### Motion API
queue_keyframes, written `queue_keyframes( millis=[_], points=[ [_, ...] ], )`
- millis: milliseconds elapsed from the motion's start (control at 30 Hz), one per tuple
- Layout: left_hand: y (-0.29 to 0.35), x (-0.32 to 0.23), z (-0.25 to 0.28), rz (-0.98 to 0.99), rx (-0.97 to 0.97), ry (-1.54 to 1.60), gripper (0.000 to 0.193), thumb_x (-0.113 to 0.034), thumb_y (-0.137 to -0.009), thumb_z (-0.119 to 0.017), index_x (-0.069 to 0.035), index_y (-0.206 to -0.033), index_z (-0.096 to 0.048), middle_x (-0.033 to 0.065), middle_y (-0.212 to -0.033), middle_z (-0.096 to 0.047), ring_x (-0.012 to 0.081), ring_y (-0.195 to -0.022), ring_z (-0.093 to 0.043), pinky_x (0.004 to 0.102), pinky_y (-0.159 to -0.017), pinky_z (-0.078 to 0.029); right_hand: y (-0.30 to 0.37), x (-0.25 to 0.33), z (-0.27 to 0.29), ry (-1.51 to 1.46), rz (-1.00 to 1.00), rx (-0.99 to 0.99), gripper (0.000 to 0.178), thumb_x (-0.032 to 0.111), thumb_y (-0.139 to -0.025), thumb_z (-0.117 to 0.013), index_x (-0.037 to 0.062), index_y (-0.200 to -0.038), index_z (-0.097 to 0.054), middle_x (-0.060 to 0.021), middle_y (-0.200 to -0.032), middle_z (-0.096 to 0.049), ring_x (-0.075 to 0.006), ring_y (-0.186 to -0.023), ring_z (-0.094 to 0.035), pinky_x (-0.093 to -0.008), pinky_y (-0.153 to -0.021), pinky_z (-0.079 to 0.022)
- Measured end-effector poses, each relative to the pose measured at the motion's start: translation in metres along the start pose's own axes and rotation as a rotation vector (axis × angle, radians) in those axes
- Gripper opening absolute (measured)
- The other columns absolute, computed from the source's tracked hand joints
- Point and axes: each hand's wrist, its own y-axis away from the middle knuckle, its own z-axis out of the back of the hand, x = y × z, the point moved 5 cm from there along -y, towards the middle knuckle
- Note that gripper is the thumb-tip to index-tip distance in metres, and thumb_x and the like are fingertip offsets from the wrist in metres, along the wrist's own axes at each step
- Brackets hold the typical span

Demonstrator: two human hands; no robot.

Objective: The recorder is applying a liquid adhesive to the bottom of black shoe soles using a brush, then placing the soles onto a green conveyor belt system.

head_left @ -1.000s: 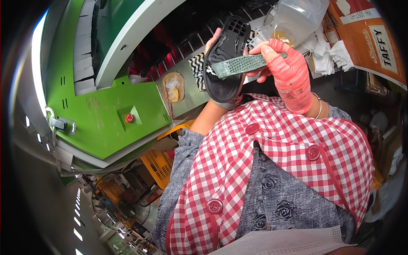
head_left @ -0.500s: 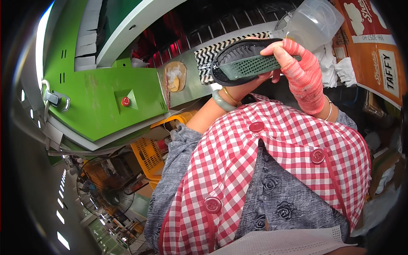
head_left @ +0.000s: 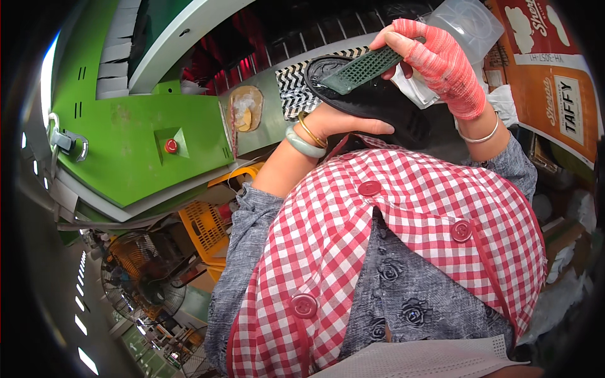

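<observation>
A black shoe upper (head_left: 403, 112) lies tilted in front of my chest, its underside turned up. My left hand (head_left: 353, 124), with bangles at the wrist, supports it from the near side, thumb along its edge; the other fingers are hidden beneath. Above the upper is a dark green shoe sole (head_left: 362, 70) with a mesh-like grid surface. My right hand (head_left: 435, 63), in a pinkish-red fingerless glove, pinches the sole's far right end. The sole slants, its lower left end against or very close to the upper's rim and its right end raised.
At the left stands a green machine (head_left: 113, 145) with a red push button (head_left: 171, 146). A metal ledge (head_left: 261, 132) carries a small dish (head_left: 244, 108) and a zigzag-patterned mat (head_left: 290, 94). Toward the right are a clear plastic container (head_left: 467, 31) and orange boxes (head_left: 539, 104).
The sole's right end has lifted and tilted away from the upper, which it lay along before. The upper has swung down on the right, and my left hand's thumb now shows along it.
</observation>
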Motion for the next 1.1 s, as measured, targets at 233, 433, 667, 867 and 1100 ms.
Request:
queue_keyframes(
  millis=[233,433,667,867,1100],
  points=[
    [0.001,0.007,0.005,0.107,0.08,0.109,0.063,0.001,-0.057,-0.079,-0.003,-0.115,-0.054,0.0041,-0.107,-0.058,0.0138,-0.098,-0.053,0.027,-0.087,-0.044,-0.002,-0.008,0.006,0.038,-0.006,0.067,0.025,0.027,-0.089,-0.05,0.0055,-0.089,-0.063,-0.0018,-0.078,-0.062,-0.0083,-0.066,-0.061,-0.019,-0.057,-0.04],
    [0.0,0.021,0.012,0.181,0.108,0.167,0.061,0.004,-0.057,-0.078,-0.003,-0.113,-0.055,0.004,-0.104,-0.06,0.0135,-0.096,-0.055,0.0267,-0.085,-0.045,0.002,-0.01,0.011,0.085,0.009,0.079,0.025,0.024,-0.09,-0.047,0.0046,-0.09,-0.063,-0.0023,-0.081,-0.063,-0.0087,-0.066,-0.061,-0.0194,-0.057,-0.041],
    [-0.002,0.027,0.016,0.171,0.101,0.161,0.059,0.002,-0.055,-0.079,-0.003,-0.109,-0.057,0.0027,-0.101,-0.06,0.0133,-0.095,-0.054,0.0268,-0.083,-0.045,0.011,-0.012,0.017,0.251,0.149,0.087,0.027,0.023,-0.091,-0.045,0.0034,-0.089,-0.063,-0.0035,-0.084,-0.062,-0.0101,-0.063,-0.06,-0.0206,-0.056,-0.042],
    [-0.003,0.029,0.019,0.183,0.193,0.118,0.058,0.003,-0.057,-0.077,-0.002,-0.111,-0.055,0.0034,-0.107,-0.058,0.0135,-0.099,-0.053,0.027,-0.087,-0.042,0.024,-0.029,0.027,0.057,-0.119,0.031,0.025,0.025,-0.089,-0.049,0.0048,-0.086,-0.064,-0.0025,-0.077,-0.062,-0.0076,-0.063,-0.059,-0.0186,-0.055,-0.04],
    [-0.008,0.06,0.04,0.234,-0.287,0.602,0.045,-0.029,-0.086,-0.04,0.002,-0.118,-0.047,0.0187,-0.106,-0.058,0.029,-0.1,-0.057,0.0407,-0.089,-0.044,0.035,-0.044,0.047,-0.219,0.012,-0.403,0.029,0.028,-0.09,-0.048,0.0028,-0.09,-0.062,-0.0018,-0.075,-0.061,-0.0059,-0.064,-0.055,-0.0169,-0.056,-0.037]
  ],
)
